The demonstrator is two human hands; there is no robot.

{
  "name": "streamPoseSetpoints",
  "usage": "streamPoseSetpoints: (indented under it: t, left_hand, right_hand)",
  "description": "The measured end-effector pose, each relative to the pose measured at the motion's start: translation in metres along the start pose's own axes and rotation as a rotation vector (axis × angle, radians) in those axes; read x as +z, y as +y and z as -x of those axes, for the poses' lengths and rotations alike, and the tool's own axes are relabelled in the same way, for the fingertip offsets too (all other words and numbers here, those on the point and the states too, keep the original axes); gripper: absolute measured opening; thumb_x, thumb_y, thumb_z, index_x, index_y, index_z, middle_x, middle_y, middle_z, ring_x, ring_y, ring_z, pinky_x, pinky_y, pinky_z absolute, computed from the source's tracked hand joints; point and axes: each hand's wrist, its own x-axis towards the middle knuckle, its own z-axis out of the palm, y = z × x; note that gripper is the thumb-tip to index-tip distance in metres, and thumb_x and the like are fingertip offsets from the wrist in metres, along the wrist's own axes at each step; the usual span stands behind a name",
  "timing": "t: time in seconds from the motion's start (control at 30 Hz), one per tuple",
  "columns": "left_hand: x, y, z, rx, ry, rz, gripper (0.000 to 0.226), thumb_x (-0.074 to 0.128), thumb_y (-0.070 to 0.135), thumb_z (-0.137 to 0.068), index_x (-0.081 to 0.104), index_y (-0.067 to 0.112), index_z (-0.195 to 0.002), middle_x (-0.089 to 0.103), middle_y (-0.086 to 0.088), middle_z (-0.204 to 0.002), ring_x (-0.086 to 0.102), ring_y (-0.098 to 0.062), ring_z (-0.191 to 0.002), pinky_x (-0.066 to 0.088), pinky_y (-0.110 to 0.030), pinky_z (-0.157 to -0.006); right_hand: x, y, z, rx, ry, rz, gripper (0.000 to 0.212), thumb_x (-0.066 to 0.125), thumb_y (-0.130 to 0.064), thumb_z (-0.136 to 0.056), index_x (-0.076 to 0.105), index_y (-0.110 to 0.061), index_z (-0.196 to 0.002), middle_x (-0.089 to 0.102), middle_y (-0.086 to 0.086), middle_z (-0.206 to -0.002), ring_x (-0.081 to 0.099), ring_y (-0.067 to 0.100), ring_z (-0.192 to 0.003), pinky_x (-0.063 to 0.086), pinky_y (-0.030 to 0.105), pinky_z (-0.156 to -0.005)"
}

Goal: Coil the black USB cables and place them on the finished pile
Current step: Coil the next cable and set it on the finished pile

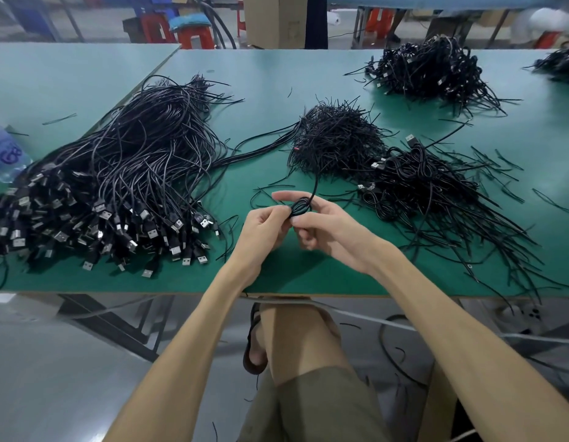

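Green workbench (276, 277), one item: we pinch a cable coil (300, 207) between left hand (264, 224) and right hand (331, 229), its trailing tail (315, 185) liable to snag the strand heap (337, 138) and unwind.

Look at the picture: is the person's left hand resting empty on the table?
No: the left hand and right hand both grip the small black coil.
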Motion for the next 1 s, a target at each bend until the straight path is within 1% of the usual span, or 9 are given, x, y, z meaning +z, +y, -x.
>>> streamPoseSetpoints:
  t: [0.23, 0.4, 0.5, 0.57, 0.63, 0.77, 0.87, 0.93, 1.0]
  left_hand:
    - [-0.002, 0.002, -0.001, -0.002, -0.04, -0.027, 0.029, 0.05, 0.03, -0.087, 0.041, 0.017, -0.062, 0.031, 0.011, -0.05, 0.019, -0.008, -0.045, 0.02, -0.018, -0.042]
    - [-0.003, -0.002, -0.001, -0.02, -0.032, 0.006, 0.027, 0.051, 0.025, -0.095, 0.049, 0.009, -0.073, 0.028, 0.011, -0.051, 0.019, -0.008, -0.044, 0.02, -0.017, -0.041]
    - [-0.003, -0.001, -0.002, -0.023, -0.021, 0.023, 0.034, 0.052, 0.03, -0.093, 0.045, 0.017, -0.062, 0.028, 0.011, -0.051, 0.02, -0.009, -0.044, 0.02, -0.018, -0.04]
    - [-0.003, -0.001, -0.001, -0.024, -0.029, 0.04, 0.036, 0.052, 0.034, -0.091, 0.046, 0.025, -0.057, 0.028, 0.012, -0.051, 0.02, -0.009, -0.044, 0.02, -0.019, -0.041]
    - [-0.004, 0.0, -0.001, -0.024, -0.032, 0.056, 0.036, 0.053, 0.039, -0.089, 0.045, 0.027, -0.055, 0.028, 0.013, -0.051, 0.02, -0.01, -0.044, 0.02, -0.02, -0.041]
    - [-0.006, 0.0, 0.0, -0.025, -0.039, 0.073, 0.034, 0.052, 0.048, -0.08, 0.043, 0.027, -0.055, 0.028, 0.012, -0.051, 0.019, -0.012, -0.045, 0.019, -0.022, -0.041]
    - [-0.005, 0.001, 0.001, -0.032, -0.043, 0.07, 0.036, 0.052, 0.045, -0.084, 0.043, 0.027, -0.054, 0.032, 0.011, -0.05, 0.021, -0.012, -0.045, 0.021, -0.022, -0.041]
    - [-0.002, -0.001, 0.001, -0.002, -0.025, 0.046, 0.041, 0.049, 0.04, -0.094, 0.045, 0.028, -0.054, 0.035, 0.01, -0.051, 0.024, -0.011, -0.045, 0.023, -0.022, -0.042]
    - [0.003, -0.002, 0.001, 0.074, 0.011, -0.03, 0.041, 0.046, 0.036, -0.103, 0.052, 0.022, -0.065, 0.043, 0.006, -0.056, 0.033, -0.012, -0.046, 0.028, -0.025, -0.042]
  right_hand:
    - [-0.001, -0.002, 0.005, -0.057, 0.052, 0.188, 0.038, 0.071, -0.014, -0.094, 0.065, -0.026, -0.13, 0.057, -0.002, -0.077, 0.05, 0.011, -0.066, 0.045, 0.022, -0.061]
    - [-0.001, -0.002, 0.007, -0.17, 0.292, 0.598, 0.025, 0.079, -0.03, -0.088, 0.07, -0.02, -0.109, 0.064, 0.018, -0.083, 0.054, 0.025, -0.071, 0.048, 0.039, -0.07]
    - [0.001, 0.006, 0.007, -0.252, 0.4, 0.812, 0.016, 0.075, -0.03, -0.091, 0.071, -0.016, -0.096, 0.066, 0.007, -0.091, 0.059, 0.022, -0.08, 0.047, 0.032, -0.075]
    - [0.007, 0.01, 0.007, -0.273, 0.405, 0.745, 0.004, 0.071, -0.018, -0.094, 0.071, -0.021, -0.095, 0.068, -0.001, -0.093, 0.063, 0.02, -0.079, 0.046, 0.025, -0.074]
    - [0.013, 0.015, 0.006, -0.295, 0.396, 0.635, 0.012, 0.067, -0.008, -0.095, 0.073, -0.019, -0.095, 0.071, -0.009, -0.088, 0.066, 0.02, -0.072, 0.046, 0.021, -0.07]
    - [0.018, 0.017, 0.006, -0.321, 0.372, 0.496, 0.011, 0.066, -0.004, -0.095, 0.073, -0.012, -0.095, 0.07, -0.01, -0.081, 0.065, 0.022, -0.067, 0.047, 0.022, -0.068]
    - [0.018, 0.014, 0.008, -0.312, 0.342, 0.443, 0.011, 0.065, -0.003, -0.096, 0.071, -0.012, -0.094, 0.069, -0.008, -0.082, 0.061, 0.02, -0.066, 0.046, 0.02, -0.066]
    - [0.018, 0.012, 0.008, -0.318, 0.359, 0.466, 0.012, 0.065, -0.004, -0.096, 0.069, -0.014, -0.09, 0.069, -0.004, -0.08, 0.059, 0.019, -0.064, 0.048, 0.026, -0.064]
    - [0.017, 0.011, 0.008, -0.326, 0.401, 0.485, 0.016, 0.064, -0.005, -0.097, 0.067, -0.017, -0.088, 0.07, 0.001, -0.079, 0.058, 0.021, -0.062, 0.052, 0.038, -0.064]
